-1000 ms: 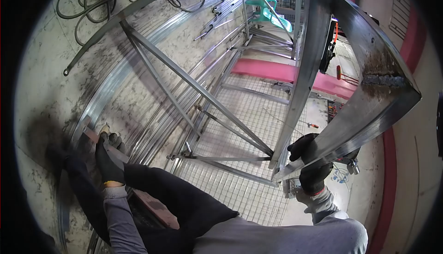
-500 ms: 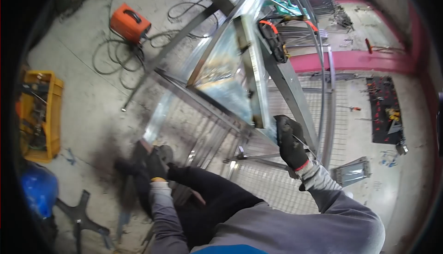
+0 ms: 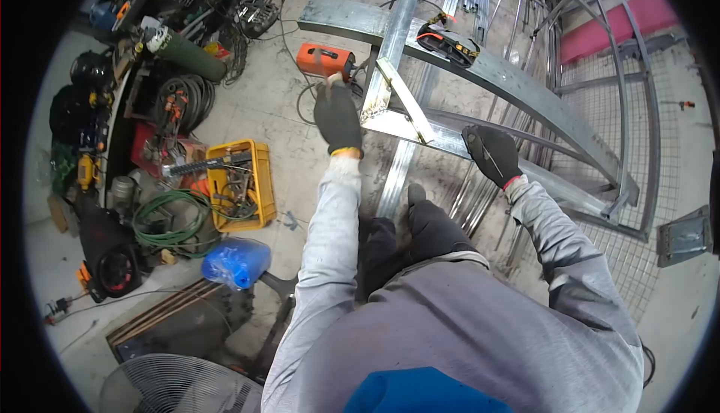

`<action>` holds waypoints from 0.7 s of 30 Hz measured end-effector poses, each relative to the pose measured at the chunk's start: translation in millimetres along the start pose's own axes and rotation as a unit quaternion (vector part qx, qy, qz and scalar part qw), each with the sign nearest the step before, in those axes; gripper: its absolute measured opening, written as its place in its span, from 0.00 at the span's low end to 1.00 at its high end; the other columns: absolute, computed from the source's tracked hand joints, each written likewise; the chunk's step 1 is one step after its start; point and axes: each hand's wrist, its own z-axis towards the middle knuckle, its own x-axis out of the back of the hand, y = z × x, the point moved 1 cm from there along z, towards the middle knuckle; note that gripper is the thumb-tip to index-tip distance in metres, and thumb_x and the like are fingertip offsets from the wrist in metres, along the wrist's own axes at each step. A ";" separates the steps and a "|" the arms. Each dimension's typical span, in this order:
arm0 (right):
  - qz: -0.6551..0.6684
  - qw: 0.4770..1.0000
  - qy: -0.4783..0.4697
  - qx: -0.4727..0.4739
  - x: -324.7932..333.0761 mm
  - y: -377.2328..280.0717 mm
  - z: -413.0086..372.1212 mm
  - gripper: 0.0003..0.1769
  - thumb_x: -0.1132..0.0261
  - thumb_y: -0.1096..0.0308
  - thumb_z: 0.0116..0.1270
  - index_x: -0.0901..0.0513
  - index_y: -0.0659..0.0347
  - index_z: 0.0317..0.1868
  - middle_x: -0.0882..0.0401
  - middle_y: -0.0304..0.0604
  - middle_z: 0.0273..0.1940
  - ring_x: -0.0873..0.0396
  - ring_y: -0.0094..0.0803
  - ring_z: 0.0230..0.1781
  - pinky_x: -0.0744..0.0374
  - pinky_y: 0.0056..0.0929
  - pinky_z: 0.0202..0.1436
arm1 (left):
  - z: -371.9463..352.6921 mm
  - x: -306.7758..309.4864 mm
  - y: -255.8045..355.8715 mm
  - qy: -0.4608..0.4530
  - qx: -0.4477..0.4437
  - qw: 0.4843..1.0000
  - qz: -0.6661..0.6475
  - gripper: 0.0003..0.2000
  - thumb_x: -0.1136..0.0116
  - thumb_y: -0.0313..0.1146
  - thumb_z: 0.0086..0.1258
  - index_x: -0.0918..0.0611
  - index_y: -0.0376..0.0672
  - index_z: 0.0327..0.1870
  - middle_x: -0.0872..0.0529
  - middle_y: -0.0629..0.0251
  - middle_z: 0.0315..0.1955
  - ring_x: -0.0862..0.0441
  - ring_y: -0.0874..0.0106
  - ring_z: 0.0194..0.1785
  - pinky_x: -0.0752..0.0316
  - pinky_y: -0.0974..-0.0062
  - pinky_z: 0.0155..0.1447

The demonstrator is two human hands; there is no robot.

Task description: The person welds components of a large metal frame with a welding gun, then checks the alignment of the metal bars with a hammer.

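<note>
My left hand (image 3: 337, 119), in a dark glove with a yellow cuff, is raised beside the welded steel frame (image 3: 394, 123). Its fingers are closed round something pale and blurred at the fingertips. My right hand (image 3: 493, 158), in a dark glove with a red cuff, is against the edge of the lower steel beam, with its fingers curled and a thin rod (image 3: 487, 154) across them. A flat bar (image 3: 406, 102) lies diagonally over the frame's corner. A black and orange tool (image 3: 448, 44) rests on the upper curved beam.
Beyond my left hand stands an orange machine (image 3: 325, 61) with cables. At left are a yellow crate (image 3: 264, 188) of tools, a blue plastic-wrapped item (image 3: 236, 261), a green hose (image 3: 169, 222), a gas cylinder (image 3: 187, 57) and a fan (image 3: 172, 387). Wire mesh (image 3: 637, 263) lies at right.
The view has swung left, bringing the cluttered tool area into sight. My left hand has risen from low near my legs to beside the frame. My right hand stays by the beam.
</note>
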 end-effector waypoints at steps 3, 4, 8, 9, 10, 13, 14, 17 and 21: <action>-0.003 0.995 0.097 0.019 4.2 -11.3 0.0 0.23 0.44 0.51 0.80 0.13 0.60 0.37 0.14 0.55 0.34 0.15 0.56 0.37 0.20 0.52 0.42 | -4.9 -38.7 5.0 0.009 -0.057 0.976 0.209 0.15 0.46 0.41 0.79 0.17 0.36 0.46 0.12 0.43 0.38 0.15 0.42 0.42 0.23 0.49 0.48; 0.007 0.995 0.095 0.030 1.4 -5.2 -1.1 0.21 0.42 0.52 0.79 0.13 0.60 0.37 0.13 0.55 0.35 0.14 0.56 0.37 0.19 0.52 0.43 | -15.9 -42.0 15.8 0.003 -0.027 0.972 0.235 0.18 0.46 0.43 0.79 0.17 0.34 0.48 0.12 0.41 0.42 0.16 0.41 0.50 0.24 0.47 0.54; 0.035 0.994 0.106 -0.015 -4.7 2.5 -4.4 0.17 0.38 0.56 0.77 0.13 0.59 0.38 0.12 0.54 0.36 0.14 0.55 0.40 0.18 0.51 0.46 | -22.3 -38.3 18.1 0.021 -0.059 0.969 0.237 0.19 0.48 0.46 0.79 0.17 0.36 0.49 0.13 0.40 0.48 0.17 0.40 0.52 0.24 0.46 0.54; 0.036 0.993 0.114 -0.011 -6.7 4.7 -8.2 0.17 0.38 0.56 0.77 0.13 0.59 0.38 0.12 0.54 0.36 0.14 0.55 0.40 0.18 0.51 0.46 | -18.6 -34.9 16.7 -0.034 -0.041 0.962 0.268 0.19 0.48 0.45 0.79 0.17 0.34 0.49 0.14 0.39 0.49 0.18 0.39 0.53 0.25 0.45 0.54; 0.045 0.987 0.156 0.009 -8.0 8.9 -10.3 0.15 0.37 0.57 0.77 0.12 0.59 0.39 0.12 0.54 0.38 0.14 0.56 0.41 0.18 0.51 0.47 | -19.5 -31.7 26.7 -0.036 -0.020 0.971 0.236 0.19 0.49 0.44 0.80 0.18 0.33 0.48 0.14 0.38 0.47 0.18 0.37 0.52 0.25 0.45 0.54; 0.060 0.977 0.207 0.005 3.8 38.7 -29.9 0.12 0.35 0.61 0.74 0.12 0.60 0.44 0.11 0.52 0.43 0.14 0.56 0.43 0.17 0.51 0.48 | -16.0 -33.1 14.2 -0.041 -0.017 0.970 0.238 0.18 0.48 0.41 0.78 0.18 0.33 0.50 0.13 0.38 0.46 0.17 0.38 0.49 0.22 0.47 0.53; 0.030 0.970 0.242 0.015 8.3 64.2 -44.7 0.11 0.35 0.63 0.74 0.12 0.61 0.45 0.11 0.52 0.43 0.13 0.54 0.42 0.17 0.48 0.48 | -13.7 -33.9 12.3 -0.043 -0.006 0.976 0.214 0.17 0.47 0.40 0.77 0.17 0.33 0.51 0.13 0.38 0.46 0.16 0.39 0.48 0.22 0.48 0.52; 0.023 0.948 0.294 -0.121 33.2 135.3 -112.8 0.15 0.43 0.62 0.75 0.11 0.58 0.46 0.11 0.51 0.47 0.13 0.53 0.47 0.17 0.51 0.54 | -8.7 -30.6 2.3 -0.081 0.084 0.985 0.127 0.15 0.46 0.35 0.73 0.17 0.34 0.52 0.13 0.39 0.47 0.15 0.42 0.46 0.19 0.49 0.50; 0.026 0.946 0.262 -0.190 69.3 194.3 -173.5 0.15 0.40 0.61 0.76 0.10 0.58 0.47 0.10 0.52 0.44 0.12 0.52 0.42 0.16 0.48 0.50 | -0.8 -24.0 -24.8 -0.094 -0.230 0.881 0.401 0.18 0.46 0.37 0.73 0.17 0.32 0.54 0.13 0.38 0.45 0.15 0.42 0.48 0.20 0.49 0.52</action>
